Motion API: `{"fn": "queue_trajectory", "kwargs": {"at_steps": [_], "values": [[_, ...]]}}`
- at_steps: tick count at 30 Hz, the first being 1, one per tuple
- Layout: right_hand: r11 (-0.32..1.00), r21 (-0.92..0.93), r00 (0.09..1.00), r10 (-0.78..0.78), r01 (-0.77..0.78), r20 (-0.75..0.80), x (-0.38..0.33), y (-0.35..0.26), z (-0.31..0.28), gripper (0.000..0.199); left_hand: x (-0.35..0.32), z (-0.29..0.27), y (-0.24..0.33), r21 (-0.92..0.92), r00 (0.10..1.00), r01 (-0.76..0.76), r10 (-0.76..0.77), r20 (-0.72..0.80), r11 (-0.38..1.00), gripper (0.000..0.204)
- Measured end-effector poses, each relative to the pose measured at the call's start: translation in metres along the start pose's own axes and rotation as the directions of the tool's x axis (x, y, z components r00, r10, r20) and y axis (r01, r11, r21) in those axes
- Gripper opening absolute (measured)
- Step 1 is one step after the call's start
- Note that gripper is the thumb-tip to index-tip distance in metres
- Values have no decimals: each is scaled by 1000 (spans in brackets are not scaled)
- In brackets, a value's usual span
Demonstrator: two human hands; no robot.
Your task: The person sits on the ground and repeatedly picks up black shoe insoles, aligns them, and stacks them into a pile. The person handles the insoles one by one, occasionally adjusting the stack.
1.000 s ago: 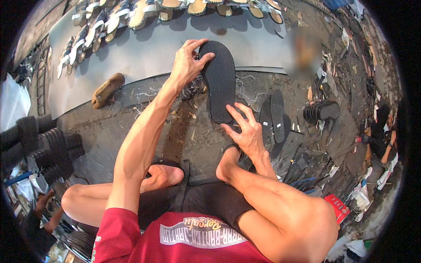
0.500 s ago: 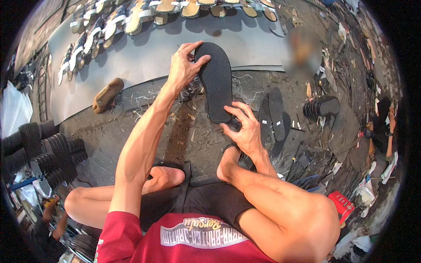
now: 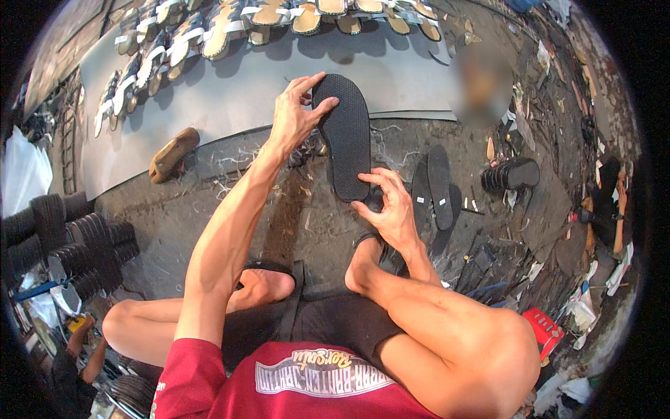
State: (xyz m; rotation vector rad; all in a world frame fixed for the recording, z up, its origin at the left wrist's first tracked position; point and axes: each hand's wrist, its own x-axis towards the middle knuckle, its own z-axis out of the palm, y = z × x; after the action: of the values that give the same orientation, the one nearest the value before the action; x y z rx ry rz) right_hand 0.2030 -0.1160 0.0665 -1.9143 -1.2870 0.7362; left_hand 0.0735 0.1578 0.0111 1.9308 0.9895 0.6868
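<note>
A black textured shoe sole (image 3: 343,136) is held up in front of me, its patterned face toward me. My left hand (image 3: 299,112) grips the wide upper end, thumb on the face and fingers at the edge. At the narrow lower end, my right hand (image 3: 389,206) pinches the edge between thumb and fingers. Just right of that hand, several loose black soles (image 3: 439,187) lie on the ground, small white labels on some. A brown shoe last (image 3: 173,155) rests to the left, on the edge of a grey sheet (image 3: 230,105).
Rows of sandals with tan footbeds and white straps (image 3: 223,31) stand along the far side of the sheet. Stacks of black soles (image 3: 87,244) sit at the left, and a smaller bundle of soles (image 3: 511,174) at the right. A red object (image 3: 543,332) lies beside my right knee.
Both hands and the sole sit very slightly lower in the picture, as does most of the scene. The grip on the sole looks the same.
</note>
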Motion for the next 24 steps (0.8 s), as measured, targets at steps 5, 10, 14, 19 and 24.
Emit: {"fn": "queue_trajectory", "kwargs": {"at_steps": [5,10,14,19,24], "values": [[1000,23,1000,3,-2,-6,0,3,1,59,-1,0,1,-46,999,38,-37,26,998,65],[999,-8,999,47,-47,4,0,0,-1,58,-7,2,22,262,946,-284,314,-80,922,47],[1000,30,1000,4,-4,-9,2,3,1,59,-18,6,35,342,888,-450,372,270,825,49],[997,5,994,77,-77,76,5,-4,-6,47,-67,13,71,556,845,-471,171,506,685,98],[955,263,981,95,-137,168,69,34,-61,52,-70,22,77,614,879,-418,128,460,670,87]]}}
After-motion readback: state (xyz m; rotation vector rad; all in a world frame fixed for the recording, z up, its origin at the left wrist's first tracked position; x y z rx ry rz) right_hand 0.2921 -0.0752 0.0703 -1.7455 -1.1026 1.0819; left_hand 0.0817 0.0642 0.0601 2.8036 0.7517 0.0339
